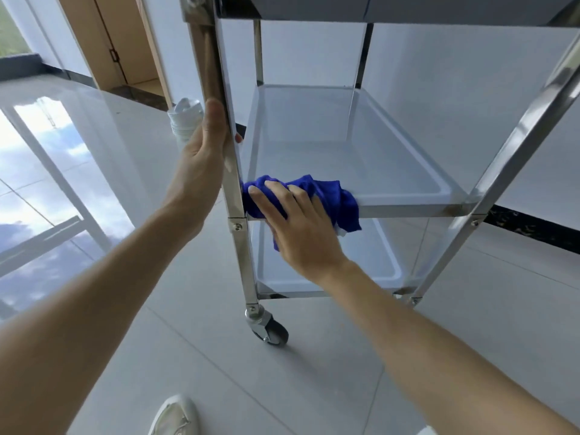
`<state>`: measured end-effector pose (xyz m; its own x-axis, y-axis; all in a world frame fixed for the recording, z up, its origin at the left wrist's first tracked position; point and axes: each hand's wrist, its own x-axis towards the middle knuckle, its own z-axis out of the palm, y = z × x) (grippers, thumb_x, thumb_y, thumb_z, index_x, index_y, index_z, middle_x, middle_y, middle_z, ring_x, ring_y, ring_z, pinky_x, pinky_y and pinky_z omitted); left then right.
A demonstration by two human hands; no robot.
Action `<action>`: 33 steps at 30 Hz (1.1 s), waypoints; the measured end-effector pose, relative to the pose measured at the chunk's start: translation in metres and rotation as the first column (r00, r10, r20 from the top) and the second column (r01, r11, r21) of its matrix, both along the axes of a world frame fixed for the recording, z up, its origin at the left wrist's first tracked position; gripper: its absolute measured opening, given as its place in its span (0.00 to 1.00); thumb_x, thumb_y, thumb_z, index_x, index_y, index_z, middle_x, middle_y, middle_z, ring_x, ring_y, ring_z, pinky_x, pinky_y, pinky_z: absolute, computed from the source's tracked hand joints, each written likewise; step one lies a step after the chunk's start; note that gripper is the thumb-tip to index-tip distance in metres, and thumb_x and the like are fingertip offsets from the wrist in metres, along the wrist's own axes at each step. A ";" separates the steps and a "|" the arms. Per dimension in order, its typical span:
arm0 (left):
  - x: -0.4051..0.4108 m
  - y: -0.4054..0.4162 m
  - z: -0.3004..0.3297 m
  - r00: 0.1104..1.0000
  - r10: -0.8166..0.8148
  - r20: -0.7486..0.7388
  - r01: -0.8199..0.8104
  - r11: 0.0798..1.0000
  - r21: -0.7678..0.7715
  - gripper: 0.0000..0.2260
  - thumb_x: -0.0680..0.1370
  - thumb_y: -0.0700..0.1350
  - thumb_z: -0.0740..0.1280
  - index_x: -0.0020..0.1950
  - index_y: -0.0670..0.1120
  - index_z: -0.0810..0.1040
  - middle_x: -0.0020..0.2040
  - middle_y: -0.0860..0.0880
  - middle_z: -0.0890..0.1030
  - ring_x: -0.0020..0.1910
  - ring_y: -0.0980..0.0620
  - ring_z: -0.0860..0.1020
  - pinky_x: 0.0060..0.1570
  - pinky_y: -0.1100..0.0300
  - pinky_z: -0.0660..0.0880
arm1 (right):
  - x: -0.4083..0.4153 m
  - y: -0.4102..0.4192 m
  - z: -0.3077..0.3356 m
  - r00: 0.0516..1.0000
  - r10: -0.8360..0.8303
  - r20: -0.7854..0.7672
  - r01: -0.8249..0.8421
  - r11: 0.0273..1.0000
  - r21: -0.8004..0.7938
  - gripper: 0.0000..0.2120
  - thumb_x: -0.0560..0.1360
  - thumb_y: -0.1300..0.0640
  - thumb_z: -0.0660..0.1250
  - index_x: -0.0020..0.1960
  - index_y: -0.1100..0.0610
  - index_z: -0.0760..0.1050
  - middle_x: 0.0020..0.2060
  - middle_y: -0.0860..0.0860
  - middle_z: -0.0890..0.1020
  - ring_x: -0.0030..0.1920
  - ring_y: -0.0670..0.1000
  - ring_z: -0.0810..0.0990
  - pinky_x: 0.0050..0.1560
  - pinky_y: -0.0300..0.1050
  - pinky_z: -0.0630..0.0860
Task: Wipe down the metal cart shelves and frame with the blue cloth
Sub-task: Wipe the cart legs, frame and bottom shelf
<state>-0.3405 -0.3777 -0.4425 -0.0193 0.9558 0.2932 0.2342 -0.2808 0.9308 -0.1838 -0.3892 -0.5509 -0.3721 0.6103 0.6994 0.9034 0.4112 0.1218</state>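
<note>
Two bare hands, one blue cloth (326, 196) and one metal cart (514, 139) with three stacked shelves are seen from above, over a glossy tiled floor (131, 171) that mirrors sky and a window frame at far left. Left of the cart, a white ribbed container (183, 120) is partly hidden behind the left hand (201, 158). That hand is wrapped around the near left upright post (219, 89) of the frame, thumb up along the post, with the fingers (238, 138) curled behind it so that only one tip shows. Just to the right and lower, the right hand (298, 227) is laid on the bunched cloth, its fingers (266, 199) spread fairly wide and lightly bent, pressing the cloth against the near left corner of the middle shelf (345, 152). The cloth is draped over the shelf's front rim, touching the post on its left side, and hangs partly below the rim on the right of the hand. The rest of the middle shelf is bare, with a raised lip all round, and open rim runs rightward to the slanted right post (533, 120). The lower shelf (376, 262) is seen beneath, and only the underside of the top shelf (376, 7) shows. One caster wheel (271, 331) is visible under the left post. The toe of a pale shoe (175, 416) appears at the bottom edge.
</note>
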 end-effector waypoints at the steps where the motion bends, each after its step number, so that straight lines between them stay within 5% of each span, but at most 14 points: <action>1: -0.002 0.001 0.000 0.999 -0.014 -0.029 0.014 1.000 0.005 0.29 0.83 0.61 0.45 0.48 0.42 0.77 0.31 0.62 0.74 0.33 0.69 0.74 0.45 0.66 0.71 | 0.014 0.002 0.001 0.997 0.006 0.074 -0.009 0.999 0.036 0.24 0.79 0.61 0.61 0.75 0.52 0.68 0.68 0.54 0.76 0.63 0.60 0.76 0.60 0.60 0.73; 6: -0.002 -0.003 0.004 0.995 -0.070 -0.069 0.071 0.997 0.023 0.23 0.84 0.58 0.44 0.44 0.55 0.75 0.30 0.66 0.76 0.32 0.69 0.76 0.35 0.72 0.74 | 0.113 -0.001 -0.010 0.975 -0.111 0.190 0.083 0.986 0.147 0.24 0.77 0.57 0.66 0.72 0.49 0.69 0.66 0.53 0.77 0.60 0.62 0.78 0.52 0.60 0.73; 10: 0.001 -0.003 0.007 0.997 -0.069 -0.034 0.067 0.997 -0.041 0.28 0.82 0.64 0.46 0.53 0.46 0.78 0.43 0.53 0.76 0.41 0.56 0.74 0.55 0.46 0.77 | 0.186 -0.018 -0.014 0.970 -0.211 0.120 0.199 0.974 0.106 0.22 0.81 0.54 0.62 0.74 0.51 0.64 0.69 0.55 0.75 0.64 0.64 0.73 0.57 0.64 0.71; 12: 0.005 -0.003 0.008 0.996 -0.077 -0.033 0.075 0.995 -0.071 0.31 0.81 0.65 0.46 0.56 0.42 0.77 0.47 0.49 0.76 0.44 0.53 0.74 0.60 0.43 0.74 | 0.193 -0.021 -0.012 0.971 -0.230 0.063 0.227 0.973 0.048 0.21 0.81 0.55 0.61 0.74 0.53 0.65 0.69 0.56 0.74 0.65 0.65 0.72 0.58 0.66 0.70; 17: 0.012 0.000 0.006 0.997 -0.060 -0.042 0.057 0.996 -0.065 0.31 0.81 0.66 0.46 0.58 0.44 0.78 0.54 0.45 0.80 0.53 0.47 0.79 0.61 0.45 0.74 | 0.112 -0.008 -0.006 0.982 -0.186 0.028 0.184 0.981 0.056 0.19 0.80 0.55 0.61 0.70 0.56 0.74 0.65 0.55 0.79 0.60 0.66 0.77 0.52 0.63 0.74; 22: 0.008 0.004 0.002 0.997 -0.074 -0.020 0.073 0.996 -0.048 0.29 0.81 0.65 0.46 0.57 0.47 0.79 0.44 0.59 0.79 0.42 0.63 0.78 0.48 0.54 0.74 | 0.029 0.008 -0.012 0.988 -0.096 0.124 0.082 0.990 0.115 0.23 0.78 0.59 0.65 0.72 0.51 0.72 0.67 0.51 0.77 0.61 0.62 0.77 0.57 0.65 0.74; 25: -0.001 0.007 0.002 0.993 -0.121 0.007 0.121 0.992 -0.032 0.27 0.82 0.63 0.46 0.37 0.57 0.79 0.34 0.65 0.79 0.35 0.68 0.78 0.45 0.56 0.71 | 0.051 0.012 -0.007 0.976 -0.055 0.212 0.025 0.990 0.142 0.24 0.79 0.61 0.61 0.74 0.49 0.68 0.68 0.50 0.76 0.61 0.60 0.77 0.56 0.60 0.74; 31: -0.003 0.011 0.001 0.990 -0.139 -0.006 0.139 0.990 -0.004 0.24 0.83 0.61 0.45 0.44 0.55 0.77 0.34 0.63 0.79 0.36 0.67 0.78 0.37 0.66 0.76 | 0.178 -0.005 -0.004 0.961 -0.171 0.218 0.146 0.981 0.127 0.25 0.78 0.55 0.66 0.74 0.53 0.66 0.68 0.54 0.76 0.60 0.62 0.75 0.52 0.60 0.74; 33: -0.001 0.014 0.000 0.992 -0.127 -0.001 0.127 0.992 -0.002 0.26 0.83 0.62 0.45 0.48 0.50 0.78 0.41 0.59 0.80 0.39 0.64 0.78 0.42 0.62 0.77 | 0.209 -0.013 0.001 0.958 -0.204 0.203 0.193 0.979 0.073 0.24 0.80 0.57 0.66 0.75 0.56 0.66 0.68 0.57 0.75 0.60 0.64 0.75 0.57 0.62 0.73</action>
<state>-0.3413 -0.3638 -0.4430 0.1023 0.9512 0.2910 0.1983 -0.3062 0.9311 0.0255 -0.4025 -0.5503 -0.3877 0.6517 0.6519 0.9186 0.2145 0.3319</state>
